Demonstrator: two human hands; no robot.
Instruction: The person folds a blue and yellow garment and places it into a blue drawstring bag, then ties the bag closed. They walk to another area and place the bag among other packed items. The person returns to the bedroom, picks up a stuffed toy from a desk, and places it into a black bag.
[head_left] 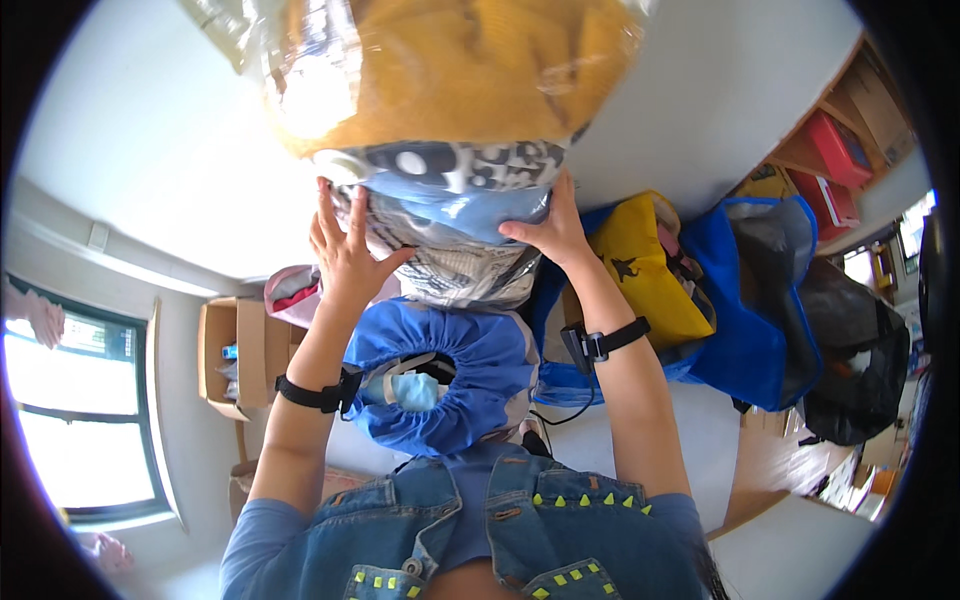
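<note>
While the left hand (345, 245), fingers splayed, and right hand (558, 228), finger curl too hidden to tell, brace it near the blue gathered bag (490, 370), the clear bag (455, 150) looks soft, bulky, slippery: best cradled from both sides!

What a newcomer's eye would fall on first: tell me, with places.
A big plastic-wrapped bundle with a mustard layer fills the top centre, the left hand and right hand at its sides. Just below it in the picture is a gathered blue bag with a round opening. To the right stands a bright yellow bag.
</note>
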